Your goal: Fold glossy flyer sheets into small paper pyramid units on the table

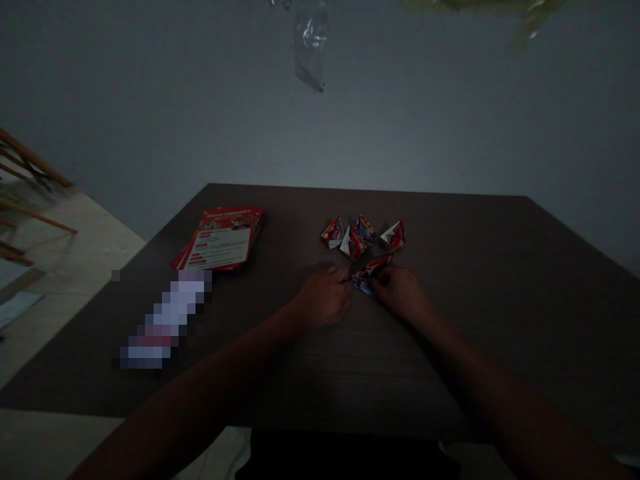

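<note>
A folded piece of printed paper (376,267), red with blue and white parts, is between my two hands just above the dark table. My left hand (324,298) is closed and pinches its left end. My right hand (403,291) is closed on its right side, with thumb and fingertips on the paper. Part of the paper is hidden behind the fingers. Just beyond my hands stand several small folded paper shapes (353,243) in red, white and blue, close to one another and pointed at their corners.
A stack of red and white printed flyers (223,241) lies at the table's left. In front of it is a bright, pixelated oblong (167,321). The brown table (500,280) meets a grey wall (400,133) with a clear plastic piece (311,47) on it. Wooden furniture (35,160) stands far left.
</note>
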Motion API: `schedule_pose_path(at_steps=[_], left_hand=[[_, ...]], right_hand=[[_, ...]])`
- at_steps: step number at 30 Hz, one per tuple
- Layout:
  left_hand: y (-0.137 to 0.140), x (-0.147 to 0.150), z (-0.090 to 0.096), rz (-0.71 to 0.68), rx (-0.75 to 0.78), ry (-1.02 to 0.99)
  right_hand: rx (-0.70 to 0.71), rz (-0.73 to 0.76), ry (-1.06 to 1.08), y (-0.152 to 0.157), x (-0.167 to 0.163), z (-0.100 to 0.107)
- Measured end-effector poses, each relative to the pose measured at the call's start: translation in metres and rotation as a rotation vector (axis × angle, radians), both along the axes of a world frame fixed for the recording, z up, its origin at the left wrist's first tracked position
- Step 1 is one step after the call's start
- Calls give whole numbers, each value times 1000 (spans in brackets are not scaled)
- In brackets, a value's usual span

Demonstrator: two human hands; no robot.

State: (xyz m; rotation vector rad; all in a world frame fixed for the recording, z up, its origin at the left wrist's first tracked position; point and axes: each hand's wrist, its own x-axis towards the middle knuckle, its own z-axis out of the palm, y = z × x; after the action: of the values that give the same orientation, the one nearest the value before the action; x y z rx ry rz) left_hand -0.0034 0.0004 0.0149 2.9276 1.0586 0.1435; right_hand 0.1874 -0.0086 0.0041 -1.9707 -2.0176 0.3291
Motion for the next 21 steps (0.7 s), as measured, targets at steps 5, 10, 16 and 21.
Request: schedule_pose_path(at_steps=[5,10,16,21], left_hand=[[-7,2,-1,-17,19,-24],[-14,4,0,-25,36,-15],[-16,5,2,-4,-5,-14],[-17,4,3,-4,-4,15]], right_hand=[[3,3,-3,0,0,-1],[5,3,-4,0,1,-2],[10,5,16,0,1,-3],[14,8,3,1,2,-2]])
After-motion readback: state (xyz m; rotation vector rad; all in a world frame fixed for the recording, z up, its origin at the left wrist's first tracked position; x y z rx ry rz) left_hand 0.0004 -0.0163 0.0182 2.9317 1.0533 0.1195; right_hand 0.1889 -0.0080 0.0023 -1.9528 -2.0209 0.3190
